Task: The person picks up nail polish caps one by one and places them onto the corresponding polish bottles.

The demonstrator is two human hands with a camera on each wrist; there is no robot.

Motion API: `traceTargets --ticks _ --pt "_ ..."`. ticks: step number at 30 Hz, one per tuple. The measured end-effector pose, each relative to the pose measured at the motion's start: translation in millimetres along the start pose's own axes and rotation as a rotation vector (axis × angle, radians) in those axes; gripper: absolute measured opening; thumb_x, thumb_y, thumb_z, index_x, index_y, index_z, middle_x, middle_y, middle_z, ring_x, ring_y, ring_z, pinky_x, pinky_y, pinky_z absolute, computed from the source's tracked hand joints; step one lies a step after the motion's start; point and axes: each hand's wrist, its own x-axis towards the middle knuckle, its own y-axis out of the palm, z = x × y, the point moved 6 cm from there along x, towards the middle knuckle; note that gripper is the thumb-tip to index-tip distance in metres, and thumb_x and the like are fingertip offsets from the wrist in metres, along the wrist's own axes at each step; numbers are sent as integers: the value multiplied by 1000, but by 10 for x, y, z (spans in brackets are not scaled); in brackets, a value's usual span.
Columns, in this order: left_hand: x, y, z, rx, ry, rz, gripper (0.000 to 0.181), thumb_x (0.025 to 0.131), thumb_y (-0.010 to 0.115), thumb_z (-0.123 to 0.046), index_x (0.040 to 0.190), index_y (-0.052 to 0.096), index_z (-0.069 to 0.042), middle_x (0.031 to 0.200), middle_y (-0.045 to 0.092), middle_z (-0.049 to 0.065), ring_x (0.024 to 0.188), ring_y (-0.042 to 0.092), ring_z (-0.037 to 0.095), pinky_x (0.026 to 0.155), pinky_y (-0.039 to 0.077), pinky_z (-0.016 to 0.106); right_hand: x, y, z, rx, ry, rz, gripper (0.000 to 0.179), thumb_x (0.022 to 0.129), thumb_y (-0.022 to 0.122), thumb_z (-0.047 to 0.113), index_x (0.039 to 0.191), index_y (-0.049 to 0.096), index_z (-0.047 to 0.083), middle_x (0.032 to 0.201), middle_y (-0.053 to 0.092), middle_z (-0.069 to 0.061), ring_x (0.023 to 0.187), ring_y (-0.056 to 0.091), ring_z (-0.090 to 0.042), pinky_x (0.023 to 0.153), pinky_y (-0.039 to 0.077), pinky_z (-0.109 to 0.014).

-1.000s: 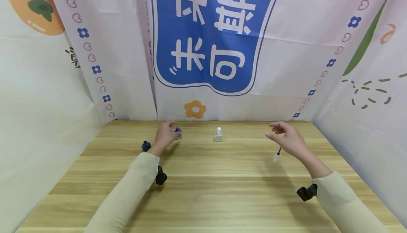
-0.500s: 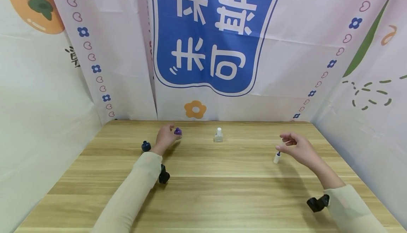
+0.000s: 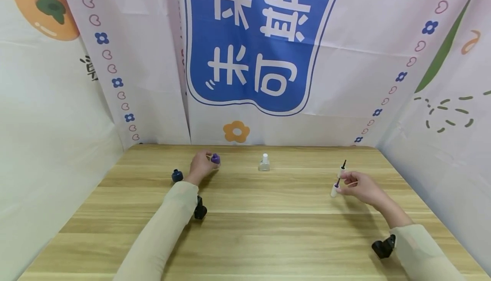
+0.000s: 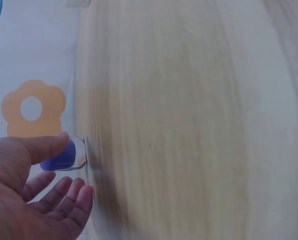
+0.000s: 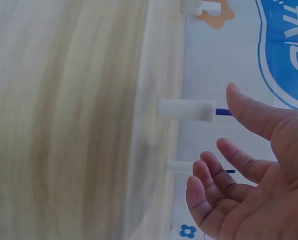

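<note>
My left hand (image 3: 201, 166) is at a purple nail polish bottle (image 3: 215, 159) that stands uncapped near the table's back edge. In the left wrist view the thumb (image 4: 46, 147) overlaps the bottle, while the other fingers curve loosely below, with a gap to it. My right hand (image 3: 360, 187) is beside a white nail polish cap (image 3: 334, 191) standing upside down, its purple-coated brush (image 3: 337, 183) pointing up. The right thumb (image 5: 248, 112) overlaps that brush's tip in the right wrist view; the fingers are spread. Behind stands a second white cap (image 3: 341, 172) with a dark brush upward.
A dark blue uncapped polish bottle (image 3: 177, 175) stands just left of my left wrist. A clear bottle with a white cap (image 3: 264, 163) is at the back middle. Printed cloth (image 3: 153, 80) hangs behind and at both sides of the wooden table (image 3: 261, 230).
My right hand has moved right and nearer, down to the caps, and the farther cap has come into view. My left hand has shifted slightly, showing more of the purple bottle, which stays put.
</note>
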Motion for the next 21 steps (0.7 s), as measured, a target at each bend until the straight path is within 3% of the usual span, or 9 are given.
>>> traceTargets --ticks 12,21 --pt "26 25 -7 43 20 -19 42 84 75 -9 119 59 9 117 61 25 109 57 39 94 47 49 67 97 -73 20 -49 54 40 83 77 14 110 59 -10 95 61 -15 87 56 -24 70 50 -31" --pt "48 29 -34 73 39 -28 34 83 75 -10 110 64 8 112 64 24 107 59 38 95 48 49 81 140 -112 5 -14 71 34 85 76 12 106 59 -9 99 63 -17 91 58 -29 72 51 -33"
